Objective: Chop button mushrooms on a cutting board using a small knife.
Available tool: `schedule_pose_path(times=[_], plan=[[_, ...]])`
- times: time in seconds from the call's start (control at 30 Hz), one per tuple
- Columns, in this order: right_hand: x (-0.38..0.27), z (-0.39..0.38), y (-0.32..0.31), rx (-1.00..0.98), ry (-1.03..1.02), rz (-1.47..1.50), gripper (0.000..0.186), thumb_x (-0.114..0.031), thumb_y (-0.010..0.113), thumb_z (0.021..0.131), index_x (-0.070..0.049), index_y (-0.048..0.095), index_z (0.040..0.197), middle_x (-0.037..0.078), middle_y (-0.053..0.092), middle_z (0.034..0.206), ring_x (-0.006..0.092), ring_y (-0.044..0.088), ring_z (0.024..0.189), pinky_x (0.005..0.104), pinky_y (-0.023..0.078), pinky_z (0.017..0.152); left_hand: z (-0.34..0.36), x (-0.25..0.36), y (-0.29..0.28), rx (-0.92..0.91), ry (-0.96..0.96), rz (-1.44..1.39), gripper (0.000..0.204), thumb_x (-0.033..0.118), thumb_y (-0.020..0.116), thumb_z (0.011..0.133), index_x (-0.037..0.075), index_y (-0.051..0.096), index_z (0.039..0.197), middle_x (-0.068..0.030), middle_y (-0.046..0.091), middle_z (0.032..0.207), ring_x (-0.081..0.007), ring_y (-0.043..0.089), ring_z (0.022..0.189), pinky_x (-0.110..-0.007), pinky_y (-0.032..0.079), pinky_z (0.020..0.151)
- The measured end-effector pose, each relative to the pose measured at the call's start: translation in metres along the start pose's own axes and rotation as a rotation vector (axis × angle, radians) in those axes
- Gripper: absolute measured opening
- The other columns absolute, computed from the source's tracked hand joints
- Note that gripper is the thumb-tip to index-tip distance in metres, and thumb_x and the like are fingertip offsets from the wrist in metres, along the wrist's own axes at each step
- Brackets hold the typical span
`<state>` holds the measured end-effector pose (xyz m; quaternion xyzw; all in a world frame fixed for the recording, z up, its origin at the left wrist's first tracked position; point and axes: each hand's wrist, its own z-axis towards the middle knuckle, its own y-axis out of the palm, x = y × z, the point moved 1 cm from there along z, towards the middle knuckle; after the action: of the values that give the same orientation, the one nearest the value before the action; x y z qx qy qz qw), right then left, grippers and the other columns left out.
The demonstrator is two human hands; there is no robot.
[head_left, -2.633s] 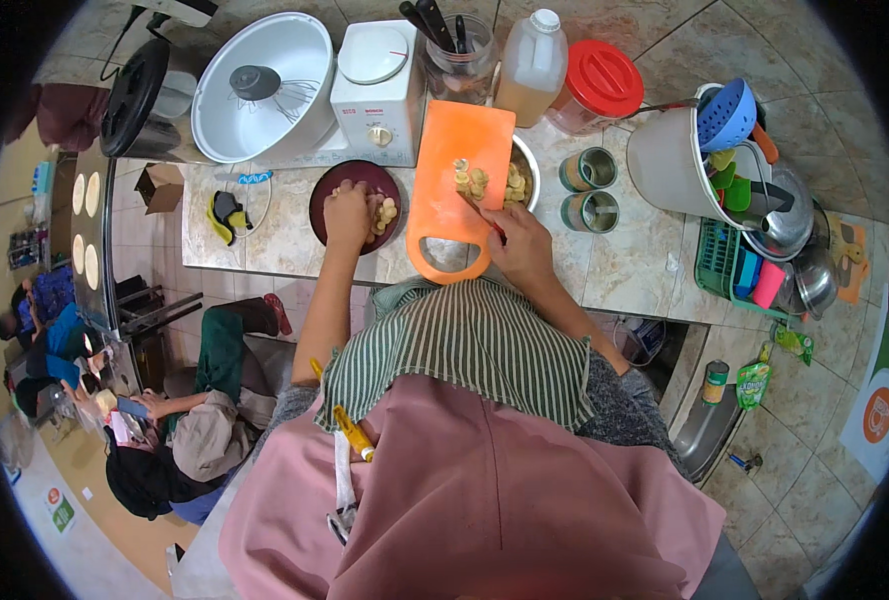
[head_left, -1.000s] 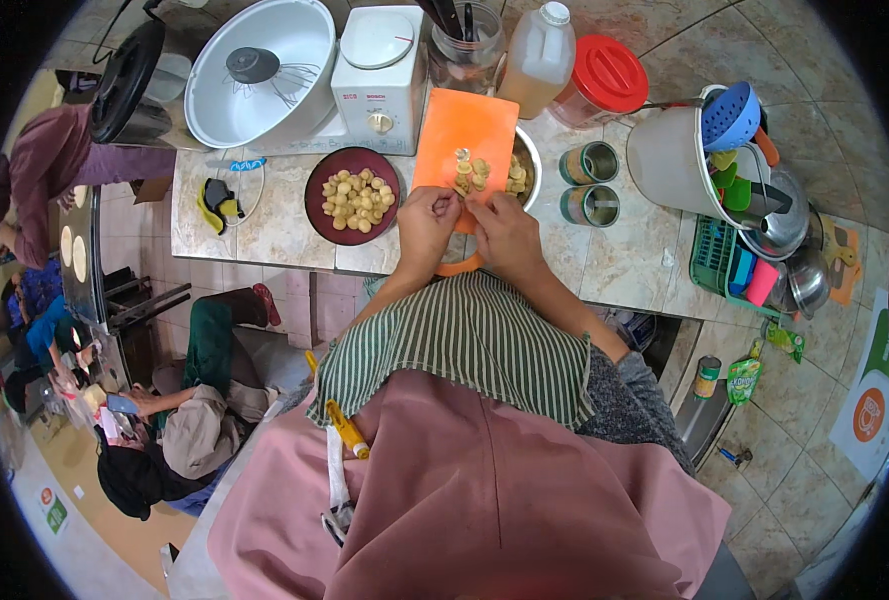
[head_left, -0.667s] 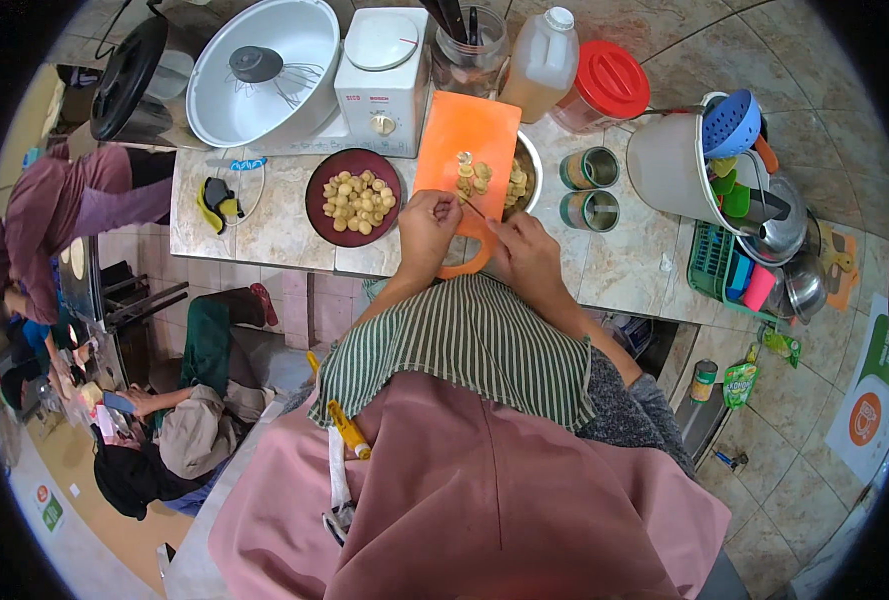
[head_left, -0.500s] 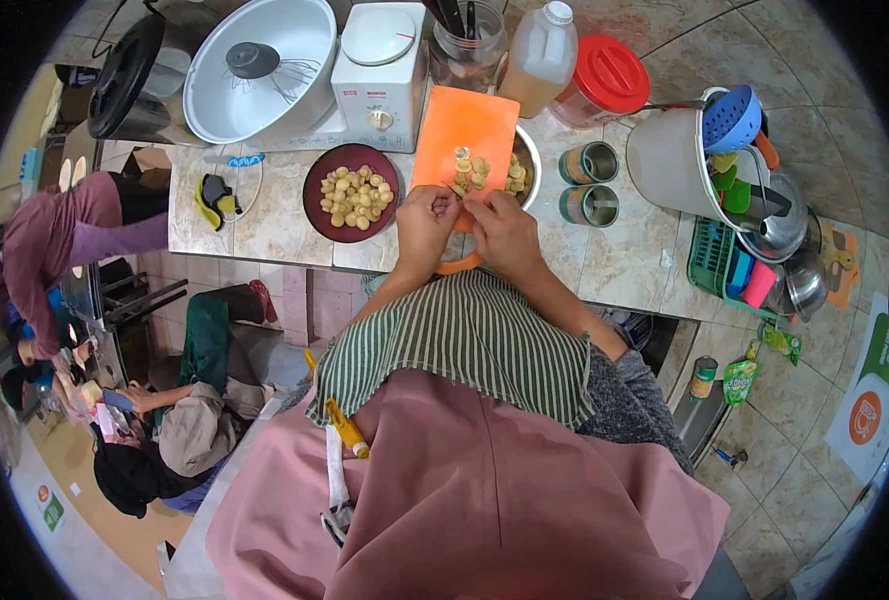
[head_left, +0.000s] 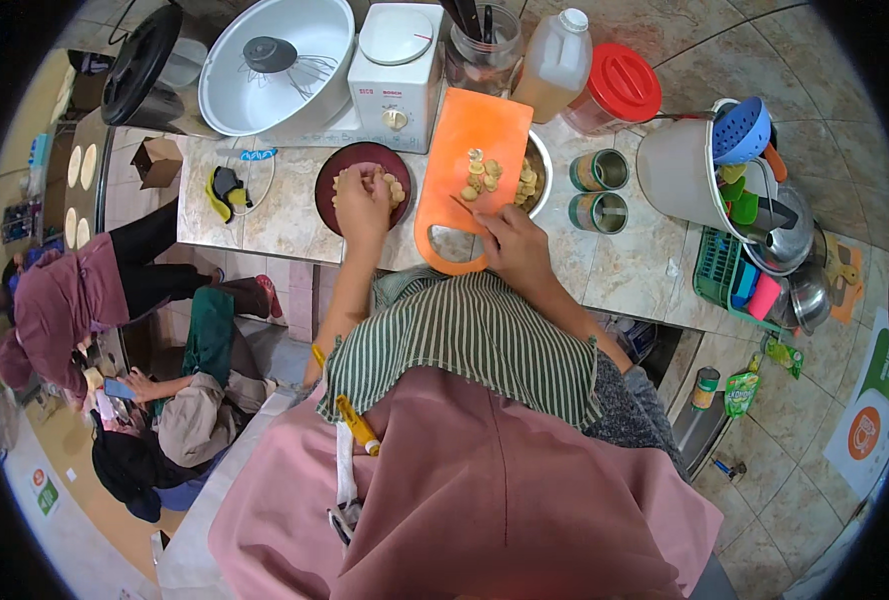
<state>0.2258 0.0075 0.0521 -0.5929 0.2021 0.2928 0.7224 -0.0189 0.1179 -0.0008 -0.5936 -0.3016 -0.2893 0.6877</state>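
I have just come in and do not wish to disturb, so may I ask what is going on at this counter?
The person's left hand is at the pale round pieces on the maroon plate; whether it grips one is hidden. The right hand holds a knife over the orange cutting board, where some slices lie. A bowl with more pale pieces shows at the board's right edge, partly hidden by it.

Beige tiled wall (head_left: 705,75), marbled counter (head_left: 625,275)
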Motion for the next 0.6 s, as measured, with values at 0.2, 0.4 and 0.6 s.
schedule_pose_path(times=[0.2,0.4,0.6], plan=[[0.019,0.003,0.008,0.043,0.05,-0.016,0.033,-0.003,0.066,0.079,-0.007,0.072,0.111,0.01,0.061,0.088,0.0293,0.065,0.082,0.0427,0.056,0.07,0.016,-0.028,0.005,-0.244,0.121,0.428,0.033,0.026,0.077,0.082,0.008,0.068,0.108,-0.0132,0.064,0.111,-0.0339,0.066,0.102,-0.045,0.056,0.081],[0.013,0.002,0.002,0.039,0.089,-0.051,0.033,-0.004,0.067,0.08,-0.007,0.074,0.113,0.011,0.065,0.092,0.0286,0.068,0.084,0.0396,0.057,0.071,0.03,-0.048,0.036,-0.152,0.029,0.664,0.033,0.035,0.077,0.083,0.009,0.068,0.102,-0.0128,0.07,0.103,-0.0341,0.069,0.095,-0.046,0.055,0.084],[0.011,-0.003,0.001,0.082,0.13,0.038,0.032,-0.004,0.066,0.081,-0.006,0.074,0.112,0.011,0.065,0.092,0.0279,0.068,0.083,0.0376,0.056,0.071,0.027,-0.034,0.015,-0.084,-0.011,0.226,0.029,0.029,0.074,0.087,0.01,0.07,0.109,-0.01,0.073,0.105,-0.0268,0.07,0.085,-0.04,0.055,0.079]])
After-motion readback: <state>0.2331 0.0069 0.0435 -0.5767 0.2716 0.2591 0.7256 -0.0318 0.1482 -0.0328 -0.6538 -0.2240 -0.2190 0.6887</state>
